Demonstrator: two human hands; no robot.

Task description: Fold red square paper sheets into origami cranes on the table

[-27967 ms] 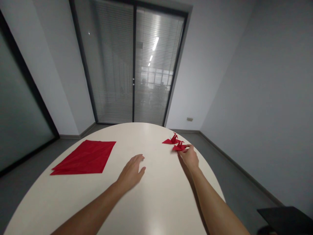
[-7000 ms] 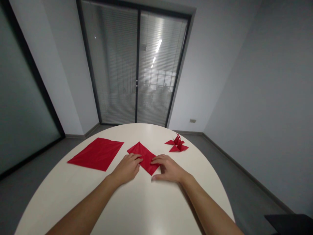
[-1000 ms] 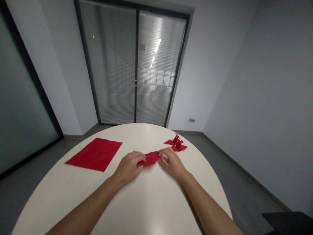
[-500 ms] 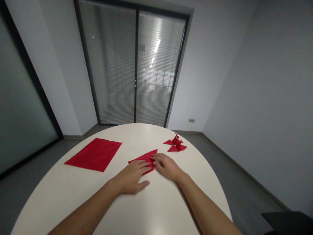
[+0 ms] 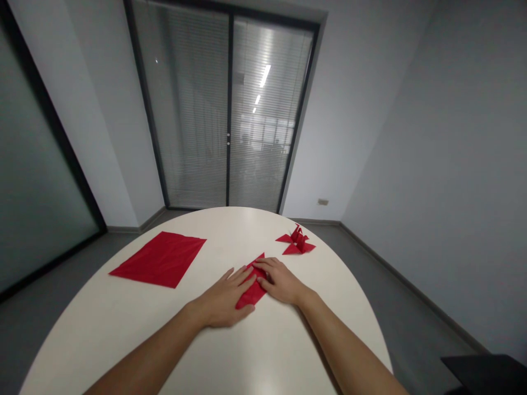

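A folded piece of red paper (image 5: 251, 296) lies on the white table in front of me, partly covered by both hands. My left hand (image 5: 224, 299) rests across its left side with fingers spread and thumb at the paper's near corner. From the right, my right hand (image 5: 282, 280) touches the paper with bent fingertips, its thumb apart from the fingers. Neither hand lifts the paper. Beyond my right hand stand folded red paper cranes (image 5: 297, 242), close together; their exact number is hard to make out.
A flat sheet of red paper (image 5: 160, 260) lies at the left of the round white table (image 5: 242, 362). The table's curved edge runs around both sides. A dark object (image 5: 489, 373) shows at the lower right, off the table. Glass panels with blinds (image 5: 201, 120) stand behind.
The folded paper has turned or been refolded, its near part now showing between my hands. My left fingers have spread more, and the right hand has barely moved.
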